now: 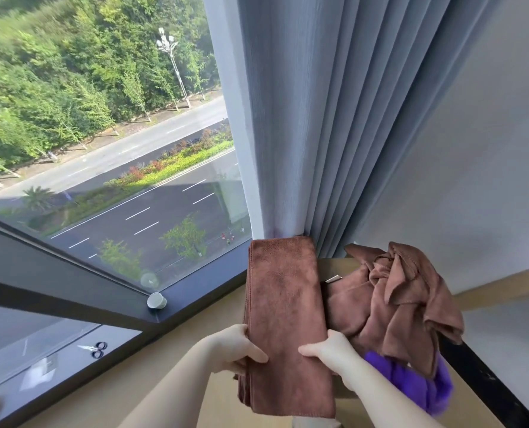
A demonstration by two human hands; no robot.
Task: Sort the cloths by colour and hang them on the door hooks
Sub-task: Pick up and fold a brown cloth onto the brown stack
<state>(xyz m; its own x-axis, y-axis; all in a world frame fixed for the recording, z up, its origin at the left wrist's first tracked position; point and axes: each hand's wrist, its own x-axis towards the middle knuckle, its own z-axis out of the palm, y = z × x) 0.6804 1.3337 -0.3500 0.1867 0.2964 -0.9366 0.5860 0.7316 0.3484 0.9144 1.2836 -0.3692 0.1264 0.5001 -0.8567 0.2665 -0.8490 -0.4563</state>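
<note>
Between your two hands, in the corner by the window: one folded brown cloth, a long rectangle of short-pile microfibre, folded in several layers whose edges stack along its left side. The surface is matt and faintly mottled. The top edge is straight and reaches the foot of the curtain, and the lower end hangs below your wrists. Your left hand grips its left edge, thumb across the top face and fingers tucked beneath. Your right hand grips the right edge at the same height, thumb laid on the top face and fingers curled round the side.

Just to the right: crumpled brown cloth, same colour and pile, heaped in loose twists and hanging corners, with a stitched hem showing. You cannot tell whether it is one piece or several. Under its lower edge, beyond your right forearm: purple cloth, vivid, fluffy and bunched.

The brown heap lies on a wooden surface beside a plain grey wall.

Behind: blue-grey pleated curtain, finely ribbed weave, falling in deep vertical folds.

Left: dark matt window sill, carrying a small round grey knob.
</note>
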